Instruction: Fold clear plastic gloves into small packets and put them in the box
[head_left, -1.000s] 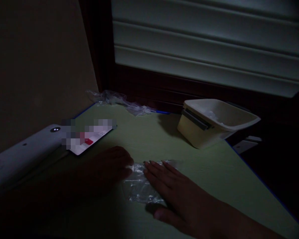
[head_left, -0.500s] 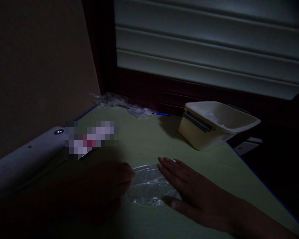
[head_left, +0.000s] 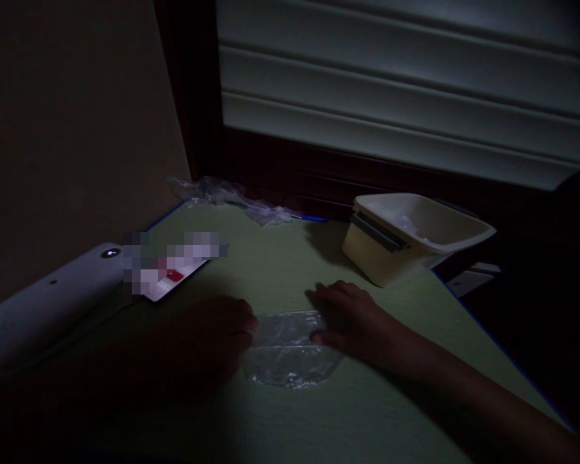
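A clear plastic bag [head_left: 292, 364] lies flat on the pale green table [head_left: 270, 264], a crease running across it. My left hand [head_left: 217, 335], dark in shadow, is closed at the bag's left edge with the fingers curled over it. Over the bag's right side is my right hand [head_left: 357, 316]. Its fingers are bent and reach past the far edge, while the thumb lies apart from them at the plastic. Whether the thumb presses on the bag is hard to make out.
A cream bin [head_left: 384, 261] with a grey handle stands at the table's right edge, some clear plastic inside. Crumpled clear film [head_left: 236, 200] lies along the back. To the left are a lit phone [head_left: 159, 288], partly blurred out, and a long white device [head_left: 53, 283].
My right hand has lifted from lying flat on the bag and moved a little away from me, its fingers now bent. My left hand stays at the left edge.
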Action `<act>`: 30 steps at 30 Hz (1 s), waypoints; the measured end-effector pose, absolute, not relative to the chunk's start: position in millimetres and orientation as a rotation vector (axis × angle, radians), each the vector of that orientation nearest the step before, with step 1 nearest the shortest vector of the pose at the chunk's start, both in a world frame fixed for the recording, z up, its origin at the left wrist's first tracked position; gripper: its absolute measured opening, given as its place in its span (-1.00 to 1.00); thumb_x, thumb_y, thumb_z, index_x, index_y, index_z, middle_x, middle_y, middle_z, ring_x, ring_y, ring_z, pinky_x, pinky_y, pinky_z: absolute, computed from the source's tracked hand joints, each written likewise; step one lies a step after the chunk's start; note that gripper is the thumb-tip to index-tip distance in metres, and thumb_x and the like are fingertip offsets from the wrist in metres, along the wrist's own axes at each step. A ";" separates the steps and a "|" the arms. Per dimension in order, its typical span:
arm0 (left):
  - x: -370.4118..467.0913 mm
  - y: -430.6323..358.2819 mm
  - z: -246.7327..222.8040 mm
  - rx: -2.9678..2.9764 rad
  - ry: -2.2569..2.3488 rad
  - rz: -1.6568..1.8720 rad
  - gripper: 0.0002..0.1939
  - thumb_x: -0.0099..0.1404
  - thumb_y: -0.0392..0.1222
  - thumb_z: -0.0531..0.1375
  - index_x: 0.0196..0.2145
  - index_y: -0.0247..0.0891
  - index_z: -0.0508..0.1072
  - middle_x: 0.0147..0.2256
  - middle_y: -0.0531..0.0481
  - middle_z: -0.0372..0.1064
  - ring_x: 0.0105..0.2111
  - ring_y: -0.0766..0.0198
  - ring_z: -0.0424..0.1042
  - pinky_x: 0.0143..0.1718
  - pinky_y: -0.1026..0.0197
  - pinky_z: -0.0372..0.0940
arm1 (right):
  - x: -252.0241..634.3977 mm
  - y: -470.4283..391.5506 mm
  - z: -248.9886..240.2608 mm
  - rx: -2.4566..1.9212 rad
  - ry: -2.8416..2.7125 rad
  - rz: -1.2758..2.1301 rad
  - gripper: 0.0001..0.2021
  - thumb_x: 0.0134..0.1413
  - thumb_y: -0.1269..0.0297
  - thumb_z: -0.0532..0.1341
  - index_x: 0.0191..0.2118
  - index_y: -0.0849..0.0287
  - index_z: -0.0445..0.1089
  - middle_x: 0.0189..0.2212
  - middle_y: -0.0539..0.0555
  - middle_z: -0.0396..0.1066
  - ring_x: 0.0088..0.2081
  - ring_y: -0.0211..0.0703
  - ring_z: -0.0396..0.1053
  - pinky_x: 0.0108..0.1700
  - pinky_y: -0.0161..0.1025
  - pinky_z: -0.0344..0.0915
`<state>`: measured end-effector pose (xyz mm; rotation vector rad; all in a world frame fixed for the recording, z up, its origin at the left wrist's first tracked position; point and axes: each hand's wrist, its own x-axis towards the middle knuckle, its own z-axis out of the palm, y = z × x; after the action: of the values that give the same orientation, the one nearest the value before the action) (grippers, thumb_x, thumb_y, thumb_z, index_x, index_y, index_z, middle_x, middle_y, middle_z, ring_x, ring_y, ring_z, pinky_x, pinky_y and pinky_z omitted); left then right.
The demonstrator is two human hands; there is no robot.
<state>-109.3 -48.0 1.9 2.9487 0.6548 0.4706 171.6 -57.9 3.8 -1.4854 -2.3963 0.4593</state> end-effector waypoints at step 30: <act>-97.8 -34.4 -14.2 2.500 0.681 0.645 -0.94 0.29 -0.33 0.09 -0.35 -0.26 0.33 -0.33 0.03 0.31 -0.31 0.29 0.31 -0.26 0.26 0.23 | 160.2 -87.8 18.4 -1.479 -2.256 0.820 -0.81 -0.09 0.57 0.20 -0.30 0.22 0.38 -0.39 0.04 0.44 -0.38 -0.21 0.40 -0.37 -0.32 0.27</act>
<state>-97.8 -34.4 -14.2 2.4997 0.6806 0.6452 160.2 -87.8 18.4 -1.4791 -2.2563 0.8197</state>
